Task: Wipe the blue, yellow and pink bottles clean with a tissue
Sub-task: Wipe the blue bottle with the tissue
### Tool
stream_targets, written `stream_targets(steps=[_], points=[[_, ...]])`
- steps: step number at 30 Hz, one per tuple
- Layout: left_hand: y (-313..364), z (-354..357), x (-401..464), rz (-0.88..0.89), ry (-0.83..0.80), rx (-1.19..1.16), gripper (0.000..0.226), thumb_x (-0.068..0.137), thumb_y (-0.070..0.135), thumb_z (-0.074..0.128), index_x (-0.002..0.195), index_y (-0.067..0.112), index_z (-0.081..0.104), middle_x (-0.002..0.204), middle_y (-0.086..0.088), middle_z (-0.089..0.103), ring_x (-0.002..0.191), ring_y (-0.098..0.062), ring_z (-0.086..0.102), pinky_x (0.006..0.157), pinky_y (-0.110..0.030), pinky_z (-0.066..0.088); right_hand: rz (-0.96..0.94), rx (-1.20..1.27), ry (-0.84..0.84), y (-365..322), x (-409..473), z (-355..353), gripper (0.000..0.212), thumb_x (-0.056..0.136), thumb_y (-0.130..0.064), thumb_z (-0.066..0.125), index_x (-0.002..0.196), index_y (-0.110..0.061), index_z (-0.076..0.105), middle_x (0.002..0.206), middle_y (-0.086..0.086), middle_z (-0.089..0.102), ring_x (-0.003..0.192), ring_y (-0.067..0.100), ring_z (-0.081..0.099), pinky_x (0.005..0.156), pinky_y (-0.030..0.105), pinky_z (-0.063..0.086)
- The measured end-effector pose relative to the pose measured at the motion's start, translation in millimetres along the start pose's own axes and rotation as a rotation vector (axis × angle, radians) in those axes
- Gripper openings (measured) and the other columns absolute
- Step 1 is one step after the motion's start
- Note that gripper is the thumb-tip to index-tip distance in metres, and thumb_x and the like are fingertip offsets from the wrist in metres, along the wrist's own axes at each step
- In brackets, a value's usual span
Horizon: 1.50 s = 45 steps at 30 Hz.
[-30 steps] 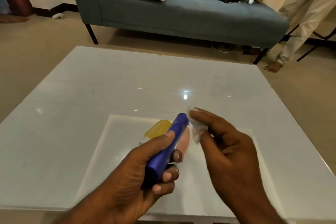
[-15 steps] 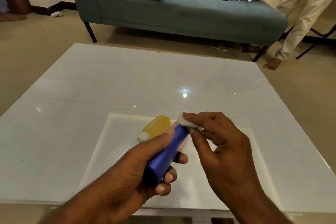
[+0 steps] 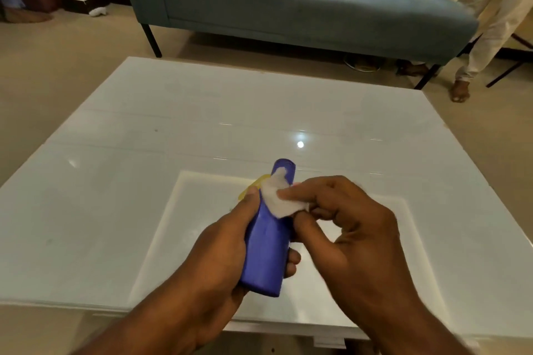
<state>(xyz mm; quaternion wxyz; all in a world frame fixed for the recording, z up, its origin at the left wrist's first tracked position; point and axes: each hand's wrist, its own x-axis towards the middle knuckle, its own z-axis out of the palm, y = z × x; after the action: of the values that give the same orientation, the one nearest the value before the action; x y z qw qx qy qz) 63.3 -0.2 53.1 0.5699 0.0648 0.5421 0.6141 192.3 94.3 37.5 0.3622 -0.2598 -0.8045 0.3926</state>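
The left hand [image 3: 219, 256] grips the blue bottle [image 3: 268, 239]; the right hand [image 3: 354, 228] pinches a tissue [image 3: 278, 200] against it. Hard rubbing could twist the bottle loose onto the worktop [image 3: 144, 153].

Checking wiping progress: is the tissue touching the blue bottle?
Touching. Head view shows the tissue pressed flat against the blue bottle by the right hand.

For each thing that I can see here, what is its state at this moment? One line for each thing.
blue bottle: lifted, tilted, gripped by the left hand
tissue: pinched by the right hand, pressed on the blue bottle's upper part
yellow bottle: mostly hidden behind the blue bottle
table: glossy, reflecting a light
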Motion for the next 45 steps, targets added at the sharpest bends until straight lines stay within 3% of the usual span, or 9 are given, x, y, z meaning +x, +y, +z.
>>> stream_targets(steps=[4,10,16,22,25,30,33,37,45], points=[[-0.7,-9.4,4.2,0.010,0.104,-0.052,0.050,0.094,0.055,0.054,0.106,0.011,0.073,0.073,-0.008,0.074,0.064,-0.019,0.071,0.063,-0.036,0.055,-0.230,-0.050,-0.218,-14.8,-9.6,8.4,0.014,0.090,-0.016,0.078,0.101,-0.023,0.084,0.105,-0.014,0.071,0.095,0.004,0.071,0.084,0.012,0.052],[-4.4,-1.6,0.2,0.015,-0.019,0.037,0.044,0.096,0.049,0.049,0.109,0.013,0.071,0.090,-0.017,0.078,0.068,-0.027,0.071,0.064,-0.039,0.060,-0.079,-0.060,0.052,0.2,8.0,-8.7,0.028,0.091,0.001,0.079,0.109,-0.021,0.081,0.109,-0.004,0.068,0.105,0.005,0.069,0.076,0.010,0.059],[2.4,-14.1,4.9,-0.042,0.055,-0.209,0.051,0.096,0.050,0.055,0.121,0.009,0.072,0.107,-0.016,0.075,0.087,-0.026,0.069,0.081,-0.041,0.053,-0.269,-0.110,-0.259,-14.1,-21.2,11.1,0.022,0.092,-0.019,0.078,0.113,-0.022,0.082,0.111,-0.007,0.068,0.102,0.005,0.068,0.089,0.012,0.051],[-11.0,-1.4,-5.9,-0.050,-0.111,0.008,0.040,0.102,0.042,0.046,0.112,0.013,0.072,0.098,-0.019,0.078,0.074,-0.027,0.068,0.071,-0.042,0.057,-0.014,-0.063,0.054,4.8,8.0,-14.2,0.027,0.091,-0.002,0.078,0.108,-0.023,0.080,0.109,-0.007,0.071,0.104,0.008,0.072,0.080,0.016,0.061],[-8.0,-3.3,-2.6,0.022,-0.049,-0.066,0.034,0.099,0.038,0.052,0.103,0.016,0.078,0.092,-0.013,0.077,0.071,-0.023,0.069,0.062,-0.038,0.058,-0.076,-0.042,-0.042,-1.1,-1.3,-6.6,0.024,0.086,0.002,0.082,0.101,-0.017,0.078,0.104,-0.008,0.071,0.099,0.015,0.071,0.078,0.023,0.059],[-0.2,-15.5,5.3,-0.005,0.018,-0.199,0.047,0.096,0.041,0.053,0.124,0.006,0.068,0.097,-0.016,0.069,0.080,-0.025,0.065,0.071,-0.037,0.055,-0.164,0.003,-0.275,-11.5,-19.6,9.6,0.010,0.084,-0.020,0.079,0.094,-0.018,0.076,0.100,-0.013,0.069,0.090,0.010,0.067,0.079,0.011,0.050],[-5.7,-12.1,2.1,-0.020,-0.039,-0.156,0.044,0.097,0.039,0.052,0.123,0.007,0.067,0.093,-0.015,0.070,0.073,-0.023,0.064,0.070,-0.039,0.053,-0.079,0.012,-0.095,-2.1,-8.6,4.0,0.015,0.088,-0.006,0.082,0.094,-0.019,0.078,0.100,-0.009,0.071,0.094,0.013,0.071,0.074,0.017,0.057],[-9.1,-5.2,-1.2,-0.042,-0.126,-0.078,0.039,0.096,0.042,0.053,0.108,0.011,0.075,0.097,-0.020,0.074,0.074,-0.028,0.066,0.072,-0.041,0.056,-0.007,-0.011,0.093,2.6,2.0,-4.1,0.021,0.091,-0.015,0.072,0.108,-0.025,0.079,0.107,-0.004,0.073,0.102,0.008,0.071,0.080,0.012,0.058],[6.8,-12.8,1.9,-0.068,0.056,-0.282,0.044,0.095,0.044,0.053,0.095,0.005,0.074,0.074,-0.010,0.069,0.057,-0.020,0.062,0.056,-0.030,0.053,-0.216,-0.021,-0.342,-16.0,-21.8,12.2,0.010,0.085,-0.016,0.074,0.090,-0.018,0.082,0.097,-0.008,0.064,0.090,0.009,0.065,0.080,0.015,0.049]])
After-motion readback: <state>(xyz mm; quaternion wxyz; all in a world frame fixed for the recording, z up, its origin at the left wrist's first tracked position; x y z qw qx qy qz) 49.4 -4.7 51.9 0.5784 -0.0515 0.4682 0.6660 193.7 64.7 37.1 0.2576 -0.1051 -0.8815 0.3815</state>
